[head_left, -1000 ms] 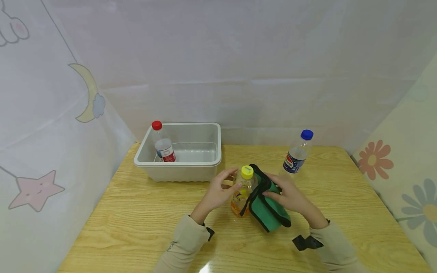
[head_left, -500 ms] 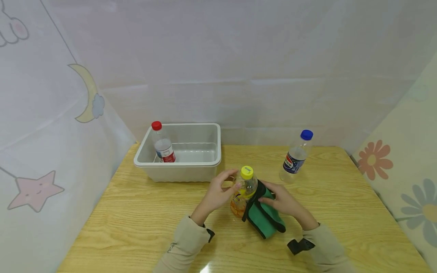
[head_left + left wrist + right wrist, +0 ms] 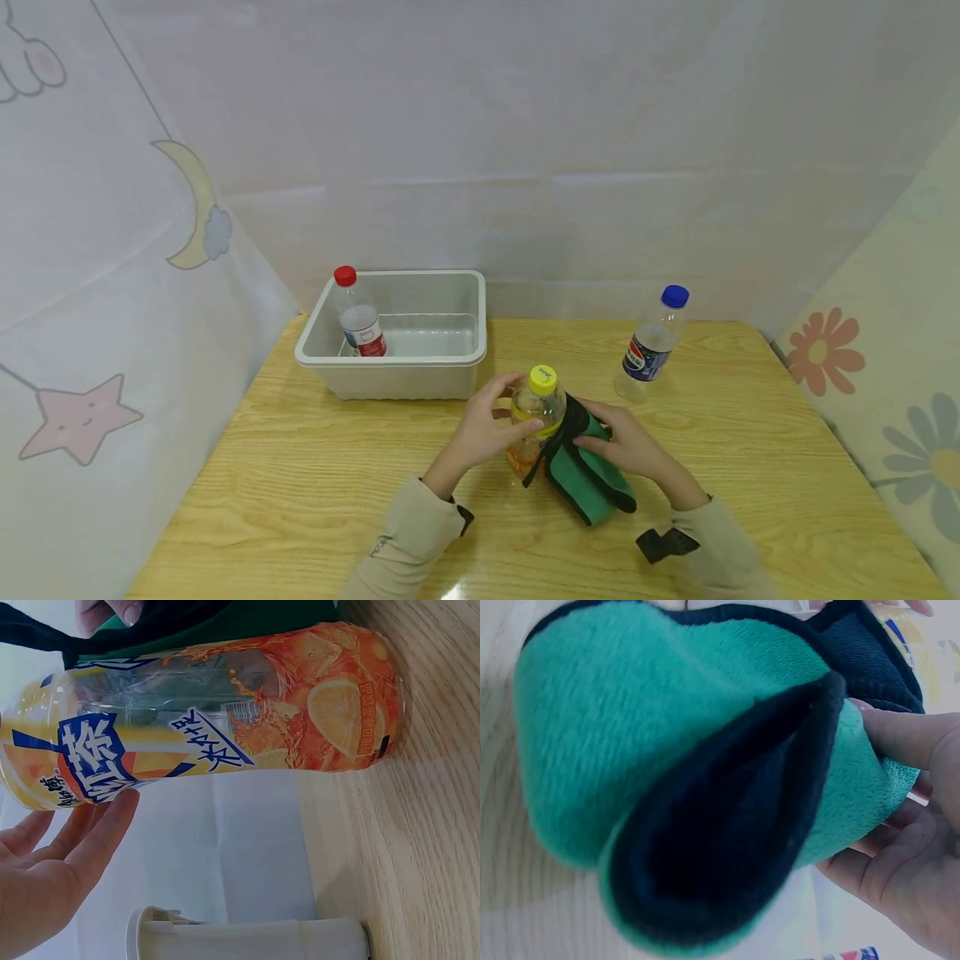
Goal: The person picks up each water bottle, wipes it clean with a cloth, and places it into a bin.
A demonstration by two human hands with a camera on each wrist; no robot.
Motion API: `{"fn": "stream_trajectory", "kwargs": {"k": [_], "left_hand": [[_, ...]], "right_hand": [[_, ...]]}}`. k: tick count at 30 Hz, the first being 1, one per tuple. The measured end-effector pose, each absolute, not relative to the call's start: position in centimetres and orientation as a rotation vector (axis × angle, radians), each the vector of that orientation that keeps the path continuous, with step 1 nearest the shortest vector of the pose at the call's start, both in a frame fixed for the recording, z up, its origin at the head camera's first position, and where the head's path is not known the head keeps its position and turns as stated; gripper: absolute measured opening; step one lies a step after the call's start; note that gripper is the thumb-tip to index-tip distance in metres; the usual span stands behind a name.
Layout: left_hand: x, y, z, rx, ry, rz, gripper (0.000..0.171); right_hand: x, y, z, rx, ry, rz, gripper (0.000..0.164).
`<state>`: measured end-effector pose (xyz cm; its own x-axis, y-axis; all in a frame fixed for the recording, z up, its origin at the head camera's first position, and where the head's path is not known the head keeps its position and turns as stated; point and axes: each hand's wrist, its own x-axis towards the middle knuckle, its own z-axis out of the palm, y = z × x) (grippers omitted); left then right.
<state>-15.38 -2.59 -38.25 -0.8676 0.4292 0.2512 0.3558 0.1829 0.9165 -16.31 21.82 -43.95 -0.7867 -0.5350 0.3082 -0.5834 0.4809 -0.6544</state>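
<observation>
In the head view we see the left hand curved round the upper part of the yellow-capped bottle, which stands upright on the table just right of that hand; the right hand pinches the green cloth against the bottle's near right side; we judge the step in hand to be steadying the bottle while working the cloth on it, and the next move to call for a firm left hold and flatter cloth; beyond the left hand sits the white tub, holding the red-capped bottle; beyond the right hand stands the blue-capped bottle; in the left wrist view we find the fingertips touching the label, though we cannot see that thumb; in the right wrist view we see thumb and fingers gripping the cloth, whose loose folds hang in the way and hide most of the bottle.
</observation>
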Motion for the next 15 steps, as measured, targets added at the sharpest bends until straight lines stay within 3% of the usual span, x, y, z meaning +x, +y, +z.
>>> {"fn": "stream_trajectory", "kwargs": {"k": [15], "left_hand": [[-15.2, -2.6, -38.2, 0.749, 2.336, 1.81, 0.06]], "right_hand": [[-13.4, 25.5, -42.4, 0.871, -2.762, 0.913, 0.053]]}}
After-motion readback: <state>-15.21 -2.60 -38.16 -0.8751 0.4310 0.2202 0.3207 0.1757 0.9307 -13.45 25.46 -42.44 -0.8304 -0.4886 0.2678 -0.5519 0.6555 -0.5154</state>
